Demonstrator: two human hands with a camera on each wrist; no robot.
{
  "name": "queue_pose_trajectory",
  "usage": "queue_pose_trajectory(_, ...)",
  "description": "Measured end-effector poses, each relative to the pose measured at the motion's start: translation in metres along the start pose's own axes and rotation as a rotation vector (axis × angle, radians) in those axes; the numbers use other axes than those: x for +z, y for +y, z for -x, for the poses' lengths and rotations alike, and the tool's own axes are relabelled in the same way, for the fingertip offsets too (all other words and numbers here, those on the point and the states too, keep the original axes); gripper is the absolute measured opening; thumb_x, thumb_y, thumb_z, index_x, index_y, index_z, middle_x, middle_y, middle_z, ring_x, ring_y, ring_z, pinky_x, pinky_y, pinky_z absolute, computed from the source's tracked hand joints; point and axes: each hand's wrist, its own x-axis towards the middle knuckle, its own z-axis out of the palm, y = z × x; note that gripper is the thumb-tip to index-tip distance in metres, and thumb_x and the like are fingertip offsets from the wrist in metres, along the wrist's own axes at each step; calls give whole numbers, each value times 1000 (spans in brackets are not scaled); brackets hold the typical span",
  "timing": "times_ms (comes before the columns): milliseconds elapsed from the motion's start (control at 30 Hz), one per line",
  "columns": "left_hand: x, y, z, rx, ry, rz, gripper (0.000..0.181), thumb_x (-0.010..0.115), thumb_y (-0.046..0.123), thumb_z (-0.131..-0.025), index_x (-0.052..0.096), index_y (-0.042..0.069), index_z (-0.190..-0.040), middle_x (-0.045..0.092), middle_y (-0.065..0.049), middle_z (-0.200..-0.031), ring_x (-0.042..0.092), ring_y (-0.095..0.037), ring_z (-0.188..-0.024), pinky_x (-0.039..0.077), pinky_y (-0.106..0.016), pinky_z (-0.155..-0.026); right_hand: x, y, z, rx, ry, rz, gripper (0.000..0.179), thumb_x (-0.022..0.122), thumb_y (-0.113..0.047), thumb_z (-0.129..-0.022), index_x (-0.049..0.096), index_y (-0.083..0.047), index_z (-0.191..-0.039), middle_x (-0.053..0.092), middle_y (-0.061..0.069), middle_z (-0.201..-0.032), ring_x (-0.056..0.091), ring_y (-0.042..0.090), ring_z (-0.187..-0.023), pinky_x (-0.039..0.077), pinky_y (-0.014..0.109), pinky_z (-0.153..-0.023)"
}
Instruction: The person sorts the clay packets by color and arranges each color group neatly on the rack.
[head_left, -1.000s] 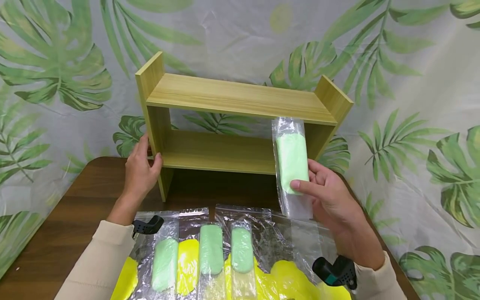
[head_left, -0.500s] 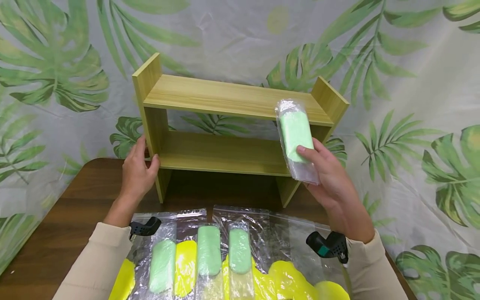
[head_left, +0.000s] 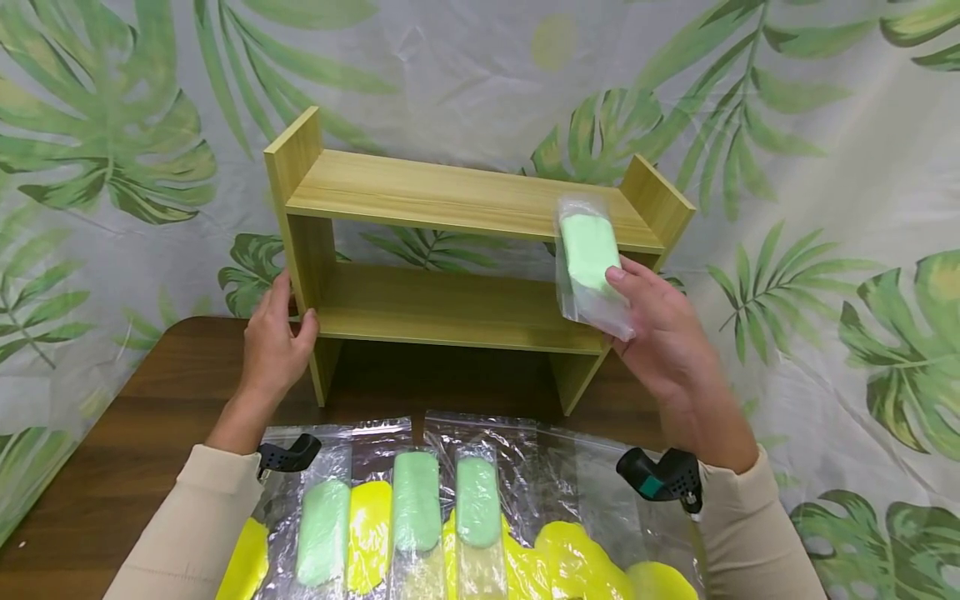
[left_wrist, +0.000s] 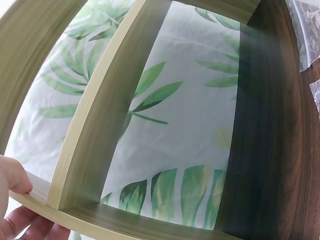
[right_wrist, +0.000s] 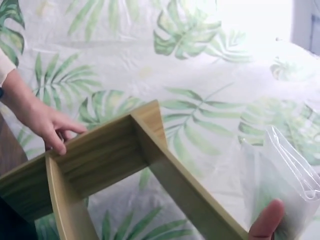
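In the head view my right hand (head_left: 663, 329) pinches a clear plastic packet holding a pale green slab of soft, clay-like stuff (head_left: 589, 248), with the thumb across its front. The packet tilts in front of the right end of the top shelf board; whether it touches the board I cannot tell. My left hand (head_left: 276, 337) grips the left side panel of a small two-tier wooden shelf (head_left: 450, 304). The left wrist view shows the thumb (left_wrist: 17, 176) on one face of that panel and the fingers (left_wrist: 37, 227) round the other.
Clear zip bags (head_left: 555, 467) with yellow lumps (head_left: 577, 554) lie along the front of the dark wooden table (head_left: 142, 433). Several green packets, one being a green slab (head_left: 417, 500), lie on them. A leaf-print cloth (head_left: 465, 75) hangs behind the shelf.
My right hand has lifted the green packet from before the lower shelf opening up to the top board's edge, tilting its top away to the left. My left hand keeps its grip.
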Motion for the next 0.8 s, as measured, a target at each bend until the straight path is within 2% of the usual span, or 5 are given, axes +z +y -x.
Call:
queue_pose_trajectory(167, 0, 0, 0, -3, -1, -2, 52, 57, 2, -88, 43, 0, -138, 57, -29, -102, 56, -45, -92, 43, -59, -74, 1, -4, 3, -71, -20, -13, 50, 54, -13, -98, 33, -7, -142, 52, 5, -109, 53, 16, -87, 47, 24, -65)
queue_pose_trajectory(300, 0, 0, 0, 2, -1, -8, 52, 57, 2, -88, 43, 0, -138, 57, -29, -100, 56, -45, -91, 43, -59, -74, 1, -4, 6, -118, -36, -1, 67, 58, -14, -95, 21, -15, -151, 50, 8, -111, 55, 16, -87, 48, 25, -66)
queue_pose_trajectory(400, 1, 0, -1, 8, 0, -10, 52, 57, 2, -88, 43, 0, -138, 57, -28, -100, 56, -46, -91, 42, -60, -74, 1, -3, 7, -160, -60, 9, 74, 62, -12, -93, 18, -20, -152, 50, 10, -112, 56, 16, -86, 49, 26, -68)
queue_pose_trajectory(633, 1, 0, 1, 0, -2, -2, 53, 57, 1, -88, 43, 1, -139, 58, -29, -102, 55, -46, -93, 42, -60, -75, 4, 0, 7, -274, -105, 8, 70, 56, 3, -93, 28, -25, -151, 43, 14, -120, 55, 18, -91, 48, 26, -69)
queue_pose_trajectory(800, 0, 0, 2, -9, -9, 1, 55, 56, 1, -88, 42, 2, -141, 58, -29, -105, 55, -45, -95, 42, -60, -77, 6, 2, 7, -347, -113, 9, 59, 53, 11, -91, 41, -16, -143, 43, 15, -121, 56, 21, -92, 50, 26, -69)
